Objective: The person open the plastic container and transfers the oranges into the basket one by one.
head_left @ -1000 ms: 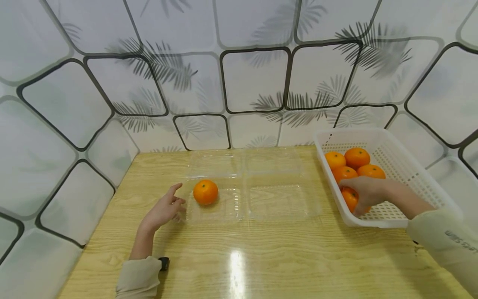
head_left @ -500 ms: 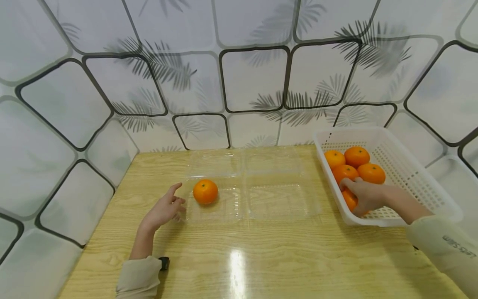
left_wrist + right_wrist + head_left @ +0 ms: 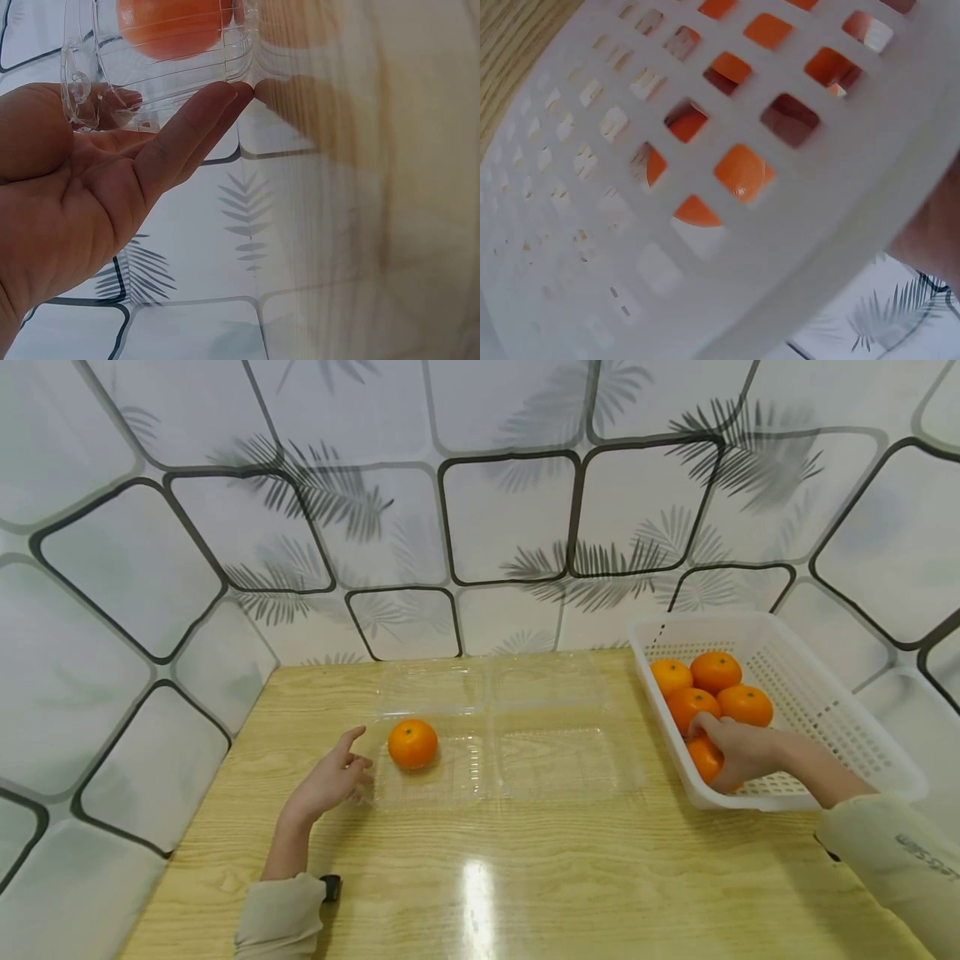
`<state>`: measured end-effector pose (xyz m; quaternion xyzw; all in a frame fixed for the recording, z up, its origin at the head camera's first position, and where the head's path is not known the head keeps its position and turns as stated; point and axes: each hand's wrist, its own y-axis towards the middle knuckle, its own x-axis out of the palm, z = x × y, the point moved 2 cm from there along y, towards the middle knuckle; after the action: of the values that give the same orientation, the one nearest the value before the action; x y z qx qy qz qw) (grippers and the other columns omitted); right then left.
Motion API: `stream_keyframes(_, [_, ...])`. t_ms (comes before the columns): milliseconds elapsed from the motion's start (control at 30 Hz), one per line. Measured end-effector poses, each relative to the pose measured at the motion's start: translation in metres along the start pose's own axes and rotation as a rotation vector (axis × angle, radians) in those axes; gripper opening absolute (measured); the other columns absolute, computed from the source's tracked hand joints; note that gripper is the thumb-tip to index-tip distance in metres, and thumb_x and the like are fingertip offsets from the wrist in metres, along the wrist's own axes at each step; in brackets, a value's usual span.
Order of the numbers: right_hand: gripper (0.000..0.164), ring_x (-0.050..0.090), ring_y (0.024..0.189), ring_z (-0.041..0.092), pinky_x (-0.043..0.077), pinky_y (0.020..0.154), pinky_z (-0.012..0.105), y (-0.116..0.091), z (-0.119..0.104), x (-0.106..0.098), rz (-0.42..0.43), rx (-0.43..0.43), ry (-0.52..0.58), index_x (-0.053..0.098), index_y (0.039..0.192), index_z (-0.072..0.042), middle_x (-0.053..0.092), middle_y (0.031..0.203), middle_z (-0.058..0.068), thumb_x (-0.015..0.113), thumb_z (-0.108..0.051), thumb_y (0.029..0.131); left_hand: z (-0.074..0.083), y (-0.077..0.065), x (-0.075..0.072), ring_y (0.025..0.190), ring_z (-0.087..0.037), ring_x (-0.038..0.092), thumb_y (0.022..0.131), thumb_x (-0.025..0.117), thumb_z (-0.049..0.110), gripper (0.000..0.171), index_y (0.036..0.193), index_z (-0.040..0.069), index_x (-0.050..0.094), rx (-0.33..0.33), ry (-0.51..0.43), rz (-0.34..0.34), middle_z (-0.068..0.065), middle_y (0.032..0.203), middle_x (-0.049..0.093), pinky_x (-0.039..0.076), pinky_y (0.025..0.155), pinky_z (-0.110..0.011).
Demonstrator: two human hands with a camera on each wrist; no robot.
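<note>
In the head view my right hand [image 3: 742, 750] reaches into the white basket [image 3: 855, 739], its thumb and fingers curled round an orange [image 3: 703, 758] near the front left corner. The basket wall hides most of that grip in the right wrist view. My left hand [image 3: 327, 783] lies at the left edge of a clear plastic clamshell box [image 3: 450, 781], fingers mostly straight. In the left wrist view the fingers [image 3: 187, 131] touch or nearly touch its wall, and the thumb shows through the plastic. One orange [image 3: 412, 744] sits inside this box.
A second clear clamshell box [image 3: 558, 768] stands open to the right, beside the first, lids towards the wall. Several more oranges [image 3: 716, 672] lie in the basket's left half. Patterned walls [image 3: 510, 518] enclose the back and sides of the wooden table [image 3: 570, 885].
My right fingers have shifted slightly on the orange in the basket, and more of it shows. The left hand and the boxes have stayed in place.
</note>
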<state>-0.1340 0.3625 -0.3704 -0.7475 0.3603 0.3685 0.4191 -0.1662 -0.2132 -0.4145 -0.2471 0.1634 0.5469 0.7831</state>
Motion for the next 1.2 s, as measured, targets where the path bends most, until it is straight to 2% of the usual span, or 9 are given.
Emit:
stream_keyframes(233, [0.080,0.051,0.103,0.031,0.044,0.089,0.047,-0.008,-0.001,-0.009,-0.010,0.018,0.073,0.038,0.126,0.006,0.053,0.119,0.024,0.085,-0.019,0.066,-0.001,0.000,0.000,0.106,-0.038,0.065,0.106,0.036,0.008,0.060,0.159,0.005,0.008,-0.002,0.006,0.001,-0.037,0.135,0.048,0.054,0.068,-0.035])
stream_keyframes(467, [0.077,0.051,0.113,0.043,0.045,0.091,0.053,-0.008,-0.001,-0.016,-0.002,0.038,0.106,0.039,0.124,0.003,0.053,0.122,0.026,0.087,-0.023,0.069,0.001,-0.001,0.000,0.109,-0.040,0.063,0.105,0.035,0.008,0.061,0.159,0.005,0.006,0.007,-0.016,-0.008,-0.038,0.136,0.046,0.054,0.068,-0.035])
stream_keyframes(567, [0.074,0.053,0.109,0.041,0.047,0.088,0.049,-0.011,-0.004,-0.021,0.011,0.027,0.119,0.038,0.122,0.003,0.053,0.120,0.026,0.086,-0.021,0.072,0.001,-0.001,0.001,0.108,-0.039,0.064,0.105,0.038,0.010,0.063,0.159,0.005,0.006,0.007,-0.019,-0.012,-0.037,0.135,0.046,0.053,0.069,-0.035])
stream_keyframes(667, [0.069,0.054,0.096,0.032,0.047,0.079,0.041,-0.015,-0.008,-0.027,0.028,0.033,0.143,0.036,0.122,0.003,0.054,0.112,0.023,0.083,-0.019,0.077,0.002,-0.001,0.001,0.104,-0.036,0.065,0.105,0.042,0.012,0.066,0.159,0.006,0.006,0.004,-0.011,-0.008,-0.036,0.133,0.047,0.053,0.070,-0.036])
stream_keyframes(767, [0.066,0.052,0.087,0.024,0.044,0.073,0.036,-0.018,-0.014,-0.032,0.060,0.034,0.142,0.035,0.123,0.004,0.055,0.106,0.019,0.080,-0.021,0.081,0.001,-0.001,0.001,0.101,-0.034,0.065,0.105,0.042,0.014,0.065,0.160,0.007,0.007,-0.003,-0.003,-0.001,-0.034,0.132,0.050,0.052,0.070,-0.036])
stream_keyframes(867, [0.062,0.054,0.087,0.024,0.046,0.073,0.037,-0.018,-0.019,-0.034,0.111,0.024,0.120,0.038,0.125,0.006,0.058,0.107,0.020,0.076,-0.025,0.086,0.000,0.000,0.002,0.098,-0.032,0.065,0.106,0.041,0.014,0.065,0.160,0.007,0.006,-0.008,0.000,0.001,-0.034,0.130,0.051,0.052,0.069,-0.035])
stream_keyframes(1000, [0.057,0.058,0.101,0.034,0.049,0.083,0.046,-0.016,-0.026,-0.032,0.198,-0.004,0.096,0.042,0.127,0.007,0.060,0.117,0.026,0.071,-0.028,0.092,0.000,0.001,0.003,0.089,-0.029,0.064,0.106,0.040,0.014,0.065,0.160,0.008,0.006,-0.016,0.003,-0.001,-0.032,0.128,0.053,0.050,0.068,-0.033])
stream_keyframes(1100, [0.057,0.055,0.113,0.045,0.048,0.089,0.055,-0.014,-0.032,-0.030,0.249,-0.028,0.104,0.041,0.130,0.008,0.056,0.125,0.030,0.069,-0.028,0.094,0.000,0.002,0.003,0.085,-0.028,0.062,0.106,0.040,0.014,0.064,0.160,0.009,0.006,-0.021,0.008,0.001,-0.031,0.126,0.054,0.050,0.069,-0.032])
stream_keyframes(1200, [0.059,0.051,0.119,0.048,0.044,0.093,0.060,-0.011,-0.040,-0.027,0.274,-0.042,0.112,0.040,0.133,0.008,0.050,0.133,0.033,0.067,-0.029,0.096,0.000,0.002,0.003,0.086,-0.027,0.061,0.106,0.039,0.013,0.064,0.160,0.008,0.005,-0.013,0.007,-0.001,-0.030,0.124,0.055,0.050,0.068,-0.032])
